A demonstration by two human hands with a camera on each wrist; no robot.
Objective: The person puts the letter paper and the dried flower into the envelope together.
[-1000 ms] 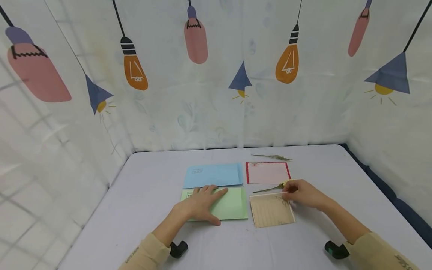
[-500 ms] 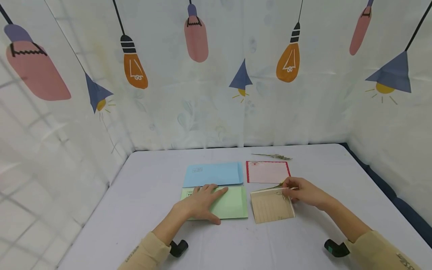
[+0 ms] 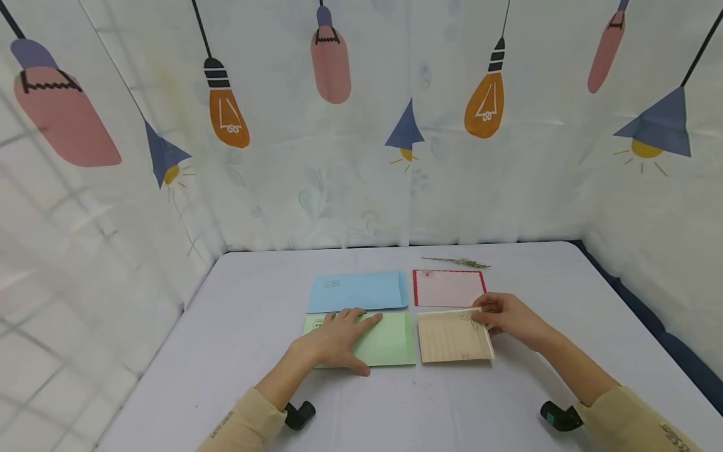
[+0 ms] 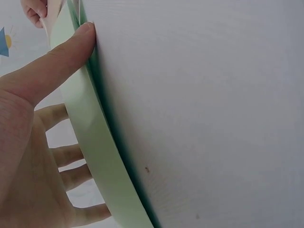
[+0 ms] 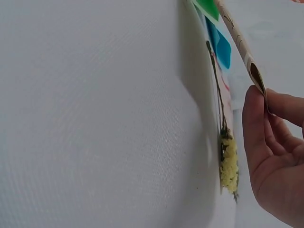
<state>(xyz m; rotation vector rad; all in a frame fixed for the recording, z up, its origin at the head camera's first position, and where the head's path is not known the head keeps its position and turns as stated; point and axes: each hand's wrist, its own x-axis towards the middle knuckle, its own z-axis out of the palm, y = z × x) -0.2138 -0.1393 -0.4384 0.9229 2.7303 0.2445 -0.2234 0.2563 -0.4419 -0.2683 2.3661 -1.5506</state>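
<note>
My left hand (image 3: 339, 342) rests with spread fingers on a green envelope (image 3: 390, 345). In the left wrist view its thumb (image 4: 71, 54) lies by the envelope's edge. My right hand (image 3: 508, 319) pinches a folded tan sheet of lined letter paper (image 3: 452, 339) at its upper right corner. The right wrist view shows the sheet's folded end (image 5: 256, 76) between thumb and fingers, raised off the table. Beyond it in that view lies a dried flower (image 5: 229, 164) with a yellow head, which the sheet hides in the head view.
A blue envelope (image 3: 356, 292) lies just beyond the green one. Right of it is a pink card with a red border (image 3: 449, 289), with a dried sprig (image 3: 460, 262) behind it. The white tabletop (image 3: 226, 351) ends at a curtain (image 3: 339, 188) printed with lamps.
My right hand has moved the tan sheet away from me and levelled it, so it now covers the yellow-headed flower in the head view. My left hand stays on the green envelope.
</note>
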